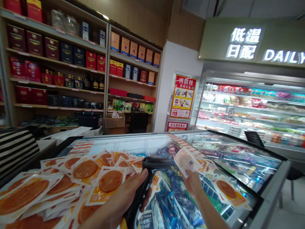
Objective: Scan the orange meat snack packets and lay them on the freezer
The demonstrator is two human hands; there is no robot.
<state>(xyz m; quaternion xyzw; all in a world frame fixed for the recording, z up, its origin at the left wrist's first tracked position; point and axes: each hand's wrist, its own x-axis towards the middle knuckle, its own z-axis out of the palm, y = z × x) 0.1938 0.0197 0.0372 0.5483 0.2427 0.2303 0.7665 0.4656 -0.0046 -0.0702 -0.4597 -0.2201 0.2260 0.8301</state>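
My left hand [131, 190] is wrapped round the handle of a black barcode scanner [155, 163], its head pointing right. In my right hand [193, 182] is a flat pale packet [187, 160], pinched at its lower edge, with a barcode facing me. The scanner head and this packet are a short way apart. A large heap of flat packets [87, 169] with round orange-brown discs spreads under and left of my left arm. Another such packet [227, 190] lies to the right of my right hand, and a few more sit behind it.
Beneath my hands is a chest freezer with a glass top and a dark frame [250, 191]; blue bags [173, 205] show inside. Shelves of boxes and bottles [67, 54] stand behind on the left. A lit refrigerated display [255, 111] stands at the back right. Black-and-white striped cloth [12, 153] is at far left.
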